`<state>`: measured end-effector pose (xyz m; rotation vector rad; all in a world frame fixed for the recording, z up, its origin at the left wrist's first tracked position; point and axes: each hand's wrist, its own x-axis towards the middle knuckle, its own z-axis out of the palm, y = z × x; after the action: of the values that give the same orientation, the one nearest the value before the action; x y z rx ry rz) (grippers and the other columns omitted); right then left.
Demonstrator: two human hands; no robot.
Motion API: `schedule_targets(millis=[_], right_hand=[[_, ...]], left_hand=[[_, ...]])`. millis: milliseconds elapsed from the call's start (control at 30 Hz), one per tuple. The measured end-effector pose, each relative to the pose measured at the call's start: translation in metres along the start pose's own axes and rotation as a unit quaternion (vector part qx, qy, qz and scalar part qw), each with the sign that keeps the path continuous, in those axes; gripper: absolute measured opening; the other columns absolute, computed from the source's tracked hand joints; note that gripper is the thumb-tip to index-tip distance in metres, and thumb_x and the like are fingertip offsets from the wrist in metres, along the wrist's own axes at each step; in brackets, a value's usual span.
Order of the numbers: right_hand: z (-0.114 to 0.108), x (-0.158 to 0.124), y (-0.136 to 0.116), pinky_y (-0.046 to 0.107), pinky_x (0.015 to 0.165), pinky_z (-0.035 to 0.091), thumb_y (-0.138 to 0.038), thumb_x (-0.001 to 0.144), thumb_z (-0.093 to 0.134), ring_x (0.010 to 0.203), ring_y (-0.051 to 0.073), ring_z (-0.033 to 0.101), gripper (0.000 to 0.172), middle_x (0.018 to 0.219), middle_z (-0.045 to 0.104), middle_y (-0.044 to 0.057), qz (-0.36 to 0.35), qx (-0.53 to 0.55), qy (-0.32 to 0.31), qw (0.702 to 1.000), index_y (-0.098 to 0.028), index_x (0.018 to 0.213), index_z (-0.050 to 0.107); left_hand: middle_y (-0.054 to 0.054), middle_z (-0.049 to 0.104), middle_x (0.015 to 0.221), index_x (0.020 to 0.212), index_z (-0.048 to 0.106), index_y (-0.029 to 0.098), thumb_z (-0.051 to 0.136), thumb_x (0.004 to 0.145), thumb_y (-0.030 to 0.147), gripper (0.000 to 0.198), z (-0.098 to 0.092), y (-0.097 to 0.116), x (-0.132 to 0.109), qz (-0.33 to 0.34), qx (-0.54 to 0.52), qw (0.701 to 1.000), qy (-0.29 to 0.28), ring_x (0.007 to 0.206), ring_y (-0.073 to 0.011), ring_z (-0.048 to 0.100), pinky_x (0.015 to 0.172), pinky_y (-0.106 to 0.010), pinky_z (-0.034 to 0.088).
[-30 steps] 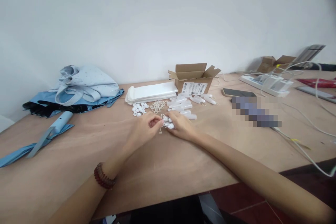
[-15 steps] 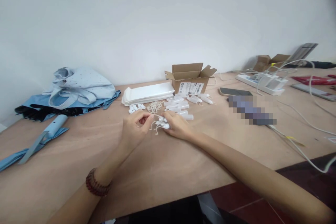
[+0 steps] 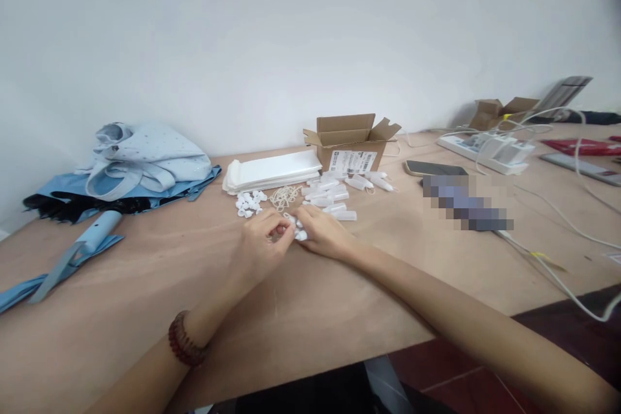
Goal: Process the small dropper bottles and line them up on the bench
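Observation:
My left hand (image 3: 266,234) is closed in a pinch at the cream strings of several white caps (image 3: 301,234); its fingertips partly hide the string. My right hand (image 3: 321,230) curls over these caps and holds them against the table, its fingers covering part of them. Just beyond the hands lie a small heap of cream string loops (image 3: 285,198) and a pile of loose white caps (image 3: 250,203). Several translucent plastic bottles (image 3: 326,193) lie behind my right hand, some with string loops at their tips.
A stack of white paper sleeves (image 3: 272,170) lies beside an open cardboard box (image 3: 350,147) near the wall. Folded blue and white fabric (image 3: 145,165) and an umbrella handle (image 3: 99,233) are at left. A phone (image 3: 434,169), a power strip (image 3: 485,152) and cables are at right.
My left hand has moved right, closer to my right hand and the caps. The strings that stuck out between the hands are now mostly hidden. My right hand has barely moved.

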<state>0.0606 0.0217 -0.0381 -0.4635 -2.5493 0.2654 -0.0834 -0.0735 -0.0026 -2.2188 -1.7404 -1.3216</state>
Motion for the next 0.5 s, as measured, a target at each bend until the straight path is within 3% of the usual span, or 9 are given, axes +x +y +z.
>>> schedule_targets(millis=[133, 267, 400, 500], right_hand=[[0.0, 0.002, 0.0, 0.034, 0.081, 0.043, -0.013, 0.076, 0.058, 0.102, 0.024, 0.051, 0.039, 0.106, 0.056, 0.012, 0.011, 0.01, -0.003, 1.0, -0.015, 0.113, 0.045], [-0.001, 0.001, 0.001, 0.033, 0.082, 0.043, -0.013, 0.076, 0.057, 0.101, 0.023, 0.051, 0.039, 0.108, 0.056, 0.012, 0.015, 0.018, -0.003, 1.0, -0.016, 0.113, 0.045], [-0.001, 0.0, 0.0, 0.032, 0.081, 0.042, -0.013, 0.074, 0.059, 0.1, 0.023, 0.052, 0.039, 0.106, 0.056, 0.011, 0.025, 0.017, 0.007, 1.0, -0.016, 0.111, 0.045], [-0.001, 0.0, -0.001, 0.032, 0.08, 0.043, -0.012, 0.073, 0.058, 0.099, 0.023, 0.052, 0.037, 0.105, 0.056, 0.011, 0.02, 0.017, 0.008, 1.0, -0.017, 0.108, 0.045]], left_hand=[[0.001, 0.055, 0.063, 0.062, 0.057, 0.018, 0.054, 0.078, 0.016, 0.016, -0.005, 0.003, 0.003, -0.034, -0.027, 0.998, 0.042, 0.061, -0.0121, 0.049, 0.061, -0.025, 0.04], [0.002, 0.057, 0.061, 0.06, 0.058, 0.017, 0.056, 0.074, 0.02, 0.015, -0.014, 0.007, 0.009, -0.132, -0.061, 0.984, 0.106, 0.059, -0.0114, 0.05, 0.057, -0.023, 0.041], [0.001, 0.061, 0.063, 0.068, 0.063, 0.016, 0.058, 0.077, 0.031, 0.018, -0.013, 0.006, 0.011, -0.191, -0.086, 0.976, 0.058, 0.058, -0.0115, 0.052, 0.054, -0.021, 0.041], [0.0, 0.063, 0.063, 0.069, 0.066, 0.015, 0.059, 0.078, 0.036, 0.023, -0.01, 0.001, 0.01, -0.154, -0.052, 0.987, -0.002, 0.057, -0.0112, 0.051, 0.052, -0.021, 0.039]])
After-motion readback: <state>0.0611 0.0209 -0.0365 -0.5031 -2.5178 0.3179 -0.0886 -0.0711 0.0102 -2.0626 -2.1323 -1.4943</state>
